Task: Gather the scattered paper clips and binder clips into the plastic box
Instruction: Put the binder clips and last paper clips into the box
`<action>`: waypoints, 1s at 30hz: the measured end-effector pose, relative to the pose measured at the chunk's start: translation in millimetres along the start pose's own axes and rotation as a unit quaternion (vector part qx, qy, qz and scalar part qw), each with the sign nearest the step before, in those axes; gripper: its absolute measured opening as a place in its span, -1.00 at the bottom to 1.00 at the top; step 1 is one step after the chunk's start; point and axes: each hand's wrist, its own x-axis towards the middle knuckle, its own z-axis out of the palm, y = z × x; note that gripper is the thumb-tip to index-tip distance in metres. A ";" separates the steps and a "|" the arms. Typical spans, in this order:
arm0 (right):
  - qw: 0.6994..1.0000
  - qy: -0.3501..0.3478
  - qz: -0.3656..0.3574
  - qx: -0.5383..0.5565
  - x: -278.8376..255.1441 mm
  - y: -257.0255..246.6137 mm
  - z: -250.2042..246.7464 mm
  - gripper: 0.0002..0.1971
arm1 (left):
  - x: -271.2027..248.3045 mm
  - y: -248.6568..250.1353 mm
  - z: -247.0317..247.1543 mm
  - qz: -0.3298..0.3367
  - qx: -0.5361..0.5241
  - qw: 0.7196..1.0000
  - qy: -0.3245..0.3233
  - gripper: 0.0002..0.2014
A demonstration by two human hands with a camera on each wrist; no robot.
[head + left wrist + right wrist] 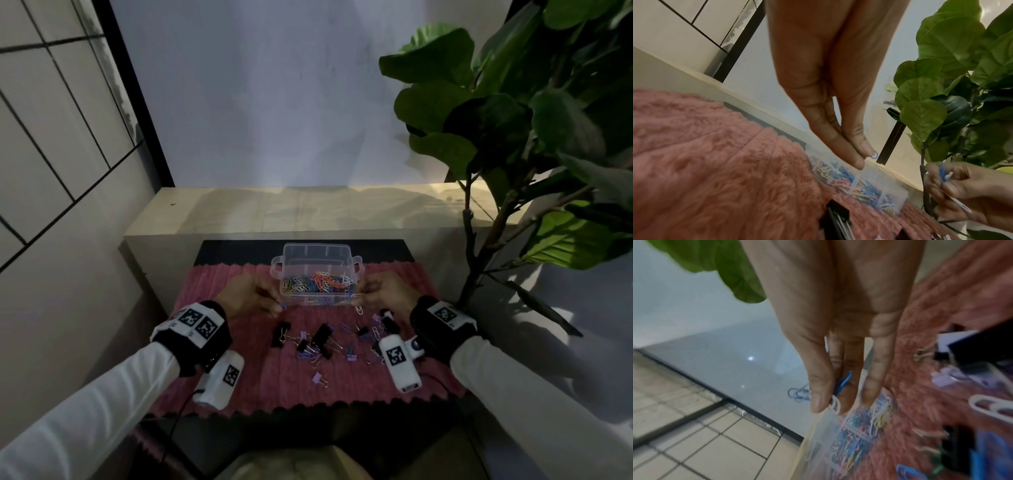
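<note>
A clear plastic box (317,255) holding several coloured paper clips stands at the far edge of a pink fuzzy mat (274,387). My left hand (275,306) hovers by the box's front left corner and pinches a blue paper clip (875,154) between thumb and fingers (856,160). At the front right corner my right hand (359,297) pinches a blue paper clip (843,382) and a white one (835,404); a white clip (359,309) dangles below it. Black binder clips (322,337), purple binder clips (318,378) and loose paper clips (376,331) lie scattered on the mat before the box.
A pale wooden ledge (308,209) runs behind the mat, against a white wall. A large leafy plant (513,137) rises close on the right, its stem near my right wrist. A tiled wall (51,137) closes the left side.
</note>
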 end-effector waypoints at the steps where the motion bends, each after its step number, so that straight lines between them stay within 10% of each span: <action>1: 1.000 0.003 0.003 -0.001 3.2 -2.5 -0.5 -0.81 | 0.0 0.4 0.2 -0.002 -0.003 1.000 0.000 -0.87; 11: 0.993 0.057 0.062 -0.082 66.2 -40.1 8.5 -0.80 | 5.6 11.8 0.3 -0.009 0.018 0.999 0.031 -0.93; 17: 0.946 0.084 -0.073 -0.304 36.8 -38.1 25.4 -0.77 | 32.1 19.5 -11.2 -0.017 0.062 0.996 0.061 -0.88; 22: 0.902 -0.083 -0.089 -0.414 9.2 -8.7 32.6 -0.82 | 66.6 35.9 -9.5 0.013 0.100 0.992 0.069 -0.87; 30: 0.834 -0.122 -0.094 -0.530 16.6 13.9 52.8 -0.60 | 56.5 43.5 1.7 0.063 0.306 0.946 -0.090 -0.56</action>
